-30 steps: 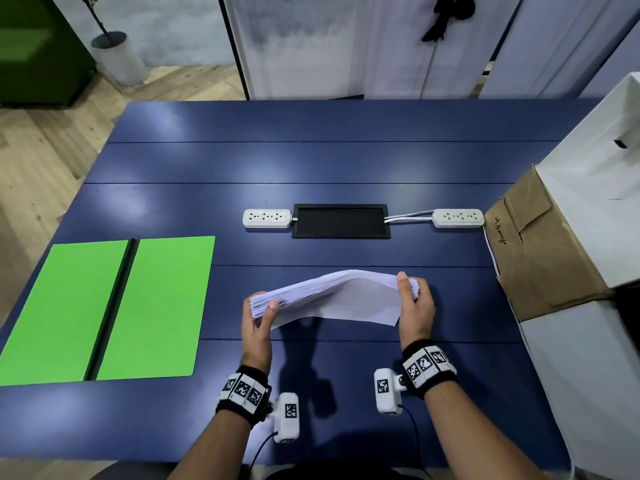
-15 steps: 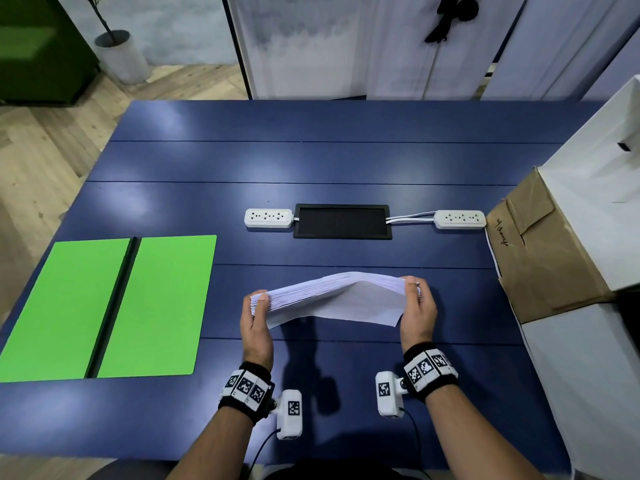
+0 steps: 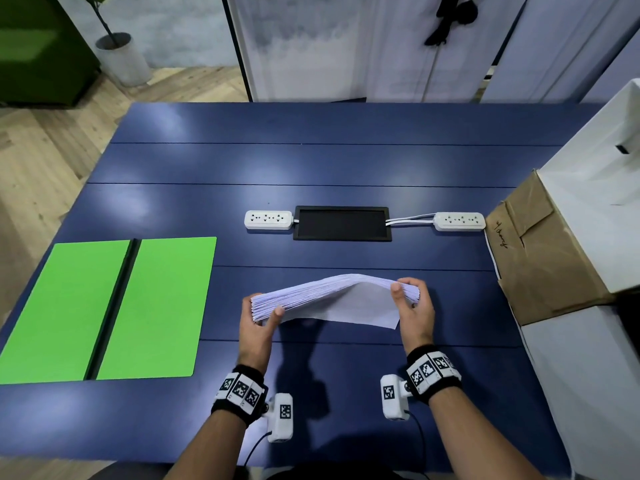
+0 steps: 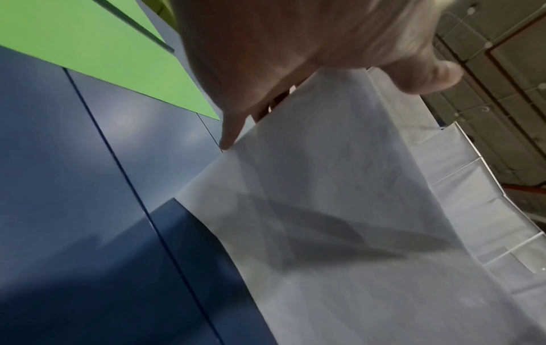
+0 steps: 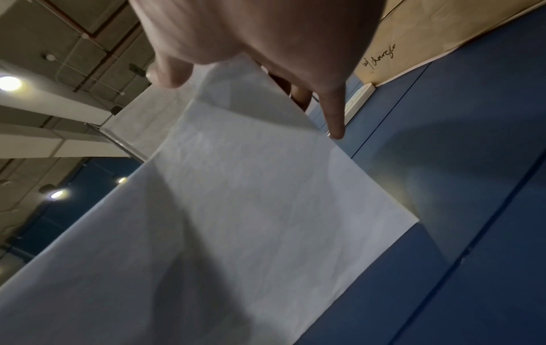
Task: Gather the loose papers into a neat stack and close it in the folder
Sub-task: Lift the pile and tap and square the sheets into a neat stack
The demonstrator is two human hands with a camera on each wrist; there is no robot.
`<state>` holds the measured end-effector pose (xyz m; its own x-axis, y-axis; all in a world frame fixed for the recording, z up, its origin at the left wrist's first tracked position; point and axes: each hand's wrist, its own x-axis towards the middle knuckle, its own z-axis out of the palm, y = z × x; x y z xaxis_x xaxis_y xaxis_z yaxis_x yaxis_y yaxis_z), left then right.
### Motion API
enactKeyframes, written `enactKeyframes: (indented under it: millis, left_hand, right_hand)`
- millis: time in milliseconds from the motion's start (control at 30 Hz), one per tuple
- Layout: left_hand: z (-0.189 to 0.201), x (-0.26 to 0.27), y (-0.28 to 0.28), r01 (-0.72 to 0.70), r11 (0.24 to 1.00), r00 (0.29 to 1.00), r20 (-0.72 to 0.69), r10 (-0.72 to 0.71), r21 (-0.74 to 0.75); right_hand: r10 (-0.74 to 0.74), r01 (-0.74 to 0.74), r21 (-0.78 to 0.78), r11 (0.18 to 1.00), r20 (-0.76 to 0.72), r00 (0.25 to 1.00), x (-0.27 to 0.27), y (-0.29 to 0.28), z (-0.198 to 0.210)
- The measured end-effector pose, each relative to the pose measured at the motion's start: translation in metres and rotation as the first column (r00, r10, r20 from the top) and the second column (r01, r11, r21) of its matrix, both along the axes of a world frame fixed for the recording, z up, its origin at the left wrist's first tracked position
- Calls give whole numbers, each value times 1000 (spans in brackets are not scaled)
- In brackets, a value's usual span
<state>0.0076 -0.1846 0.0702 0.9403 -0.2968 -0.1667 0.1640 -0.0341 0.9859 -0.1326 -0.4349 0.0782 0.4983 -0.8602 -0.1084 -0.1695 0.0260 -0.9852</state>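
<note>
Fingers (image 3: 403,284) of both hands are clamping the ends of the paper stack (image 3: 332,296) at centre frame, likely squaring it; the open green folder (image 3: 104,306) is lying at left, with bare blue table (image 3: 346,164) between. Left-wrist view: left hand (image 4: 280,46) is pinching the stack's edge. Right-wrist view: right hand (image 5: 260,30) is gripping the opposite end above the table.

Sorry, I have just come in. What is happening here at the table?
A person is tidying a paper stack held on edge over the blue table. The left hand grips its left end and the right hand grips its right end; the stack bows upward in the middle. The green folder lies open and flat to the left, with no papers in it yet.
</note>
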Motion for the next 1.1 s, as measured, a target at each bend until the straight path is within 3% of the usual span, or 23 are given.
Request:
enactKeyframes:
  millis: [333,633,900,1100]
  left_hand:
    - [-15,14,8,105,991,994,-43,-102,81]
    - [-9,21,3,128,984,991,-61,-121,122]
    - [-23,21,1,130,969,966,-247,-75,212]
    - [-17,21,3,138,971,973,-211,-96,193]
  right_hand:
    - [207,-198,109,974,-85,975,-13,-21,-30]
    - [119,-117,49,992,-43,992,-8,-16,-32]
    - [175,-141,164,976,-213,961,-9,-13,-68]
    - [130,-100,124,987,-264,956,-5,-17,-70]
